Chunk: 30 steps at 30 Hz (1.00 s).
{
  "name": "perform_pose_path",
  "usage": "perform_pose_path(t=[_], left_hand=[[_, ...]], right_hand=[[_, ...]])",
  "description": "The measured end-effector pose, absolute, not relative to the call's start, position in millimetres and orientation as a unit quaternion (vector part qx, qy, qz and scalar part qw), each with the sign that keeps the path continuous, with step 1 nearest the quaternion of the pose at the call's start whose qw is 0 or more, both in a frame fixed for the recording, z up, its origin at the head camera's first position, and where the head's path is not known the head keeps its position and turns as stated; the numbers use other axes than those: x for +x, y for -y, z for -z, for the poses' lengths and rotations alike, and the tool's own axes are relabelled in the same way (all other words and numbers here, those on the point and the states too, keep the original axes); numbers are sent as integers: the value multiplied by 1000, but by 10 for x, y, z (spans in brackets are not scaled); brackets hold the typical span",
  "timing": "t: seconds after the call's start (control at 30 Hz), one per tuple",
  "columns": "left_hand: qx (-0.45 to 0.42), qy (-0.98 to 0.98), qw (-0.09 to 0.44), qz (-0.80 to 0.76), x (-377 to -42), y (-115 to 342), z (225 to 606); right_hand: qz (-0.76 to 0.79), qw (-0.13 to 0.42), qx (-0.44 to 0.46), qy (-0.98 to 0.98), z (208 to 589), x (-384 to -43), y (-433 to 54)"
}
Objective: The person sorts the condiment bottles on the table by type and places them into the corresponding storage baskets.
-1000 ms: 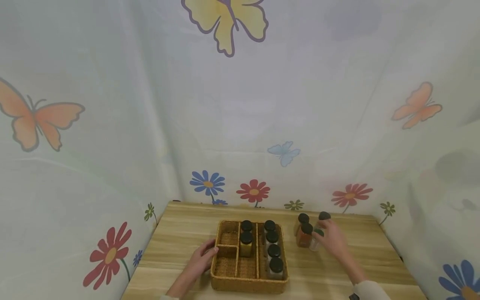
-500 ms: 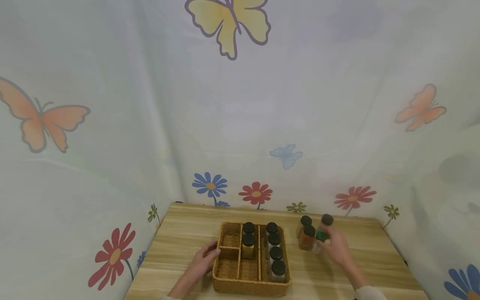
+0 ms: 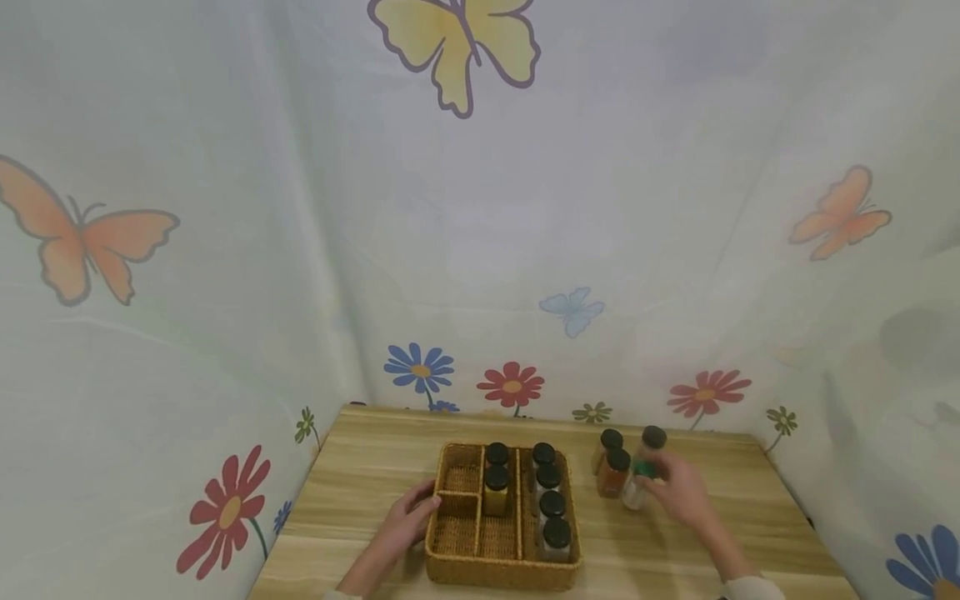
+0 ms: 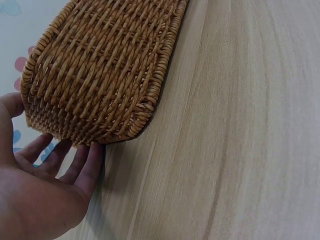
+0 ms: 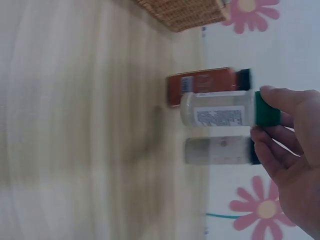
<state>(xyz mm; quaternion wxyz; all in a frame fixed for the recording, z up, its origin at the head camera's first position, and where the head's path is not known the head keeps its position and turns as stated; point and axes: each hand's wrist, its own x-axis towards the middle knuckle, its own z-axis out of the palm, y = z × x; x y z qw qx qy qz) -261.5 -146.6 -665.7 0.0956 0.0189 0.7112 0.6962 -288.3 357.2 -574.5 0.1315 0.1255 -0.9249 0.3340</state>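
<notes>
My left hand [image 3: 405, 523] holds the left side of a wicker basket [image 3: 504, 572], thumb at the rim and fingertips against the woven wall [image 4: 90, 75] in the left wrist view. Between thumb and fingers of my right hand [image 3: 681, 492] is the green cap of a clear spice jar [image 5: 220, 109] with a white label. In the right wrist view this jar partly overlaps an orange-red spice jar [image 5: 200, 85]; a pale jar [image 5: 217, 151] stands on its other side. Another dark-capped jar [image 3: 611, 438] is behind the orange-red one in the head view.
The basket's divided compartments hold several black-capped jars, including a yellow one [image 3: 496, 500] in the middle column and a row [image 3: 555, 542] along the right. Everything rests on a wood-grain table [image 3: 360, 458], enclosed by a pale curtain [image 3: 480, 250] with flowers and butterflies.
My right hand has shifted slightly right and toward me, with the green-capped jar coming into clearer sight beneath it. The left hand has stayed on the basket; the head view has moved slightly.
</notes>
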Motion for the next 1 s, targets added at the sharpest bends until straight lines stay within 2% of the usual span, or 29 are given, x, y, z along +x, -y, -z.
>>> perform_pose_path(t=[0.23,0.37,0.53,0.7,0.87,1.0], left_hand=[[18,-709,100,-697,-2621,1460,6659],[16,-708,103,-698,-2621,1455,6653],[15,-709,102,-698,-2632,1465,6634],[16,-707,101,-700,-2654,1473,6629],[19,-706,102,-700,-2654,1470,6652],[19,-705,100,-702,-2648,1468,6671]], right_hand=[[-321,102,169,926,5242,-2808,-3333],[-331,85,184,922,4972,-2762,-3029],[-343,94,225,907,4794,-2807,-2550],[-360,112,252,891,4737,-2910,-2090],[-366,138,285,875,4874,-3018,-1720],[-357,135,302,874,5013,-3086,-1442]])
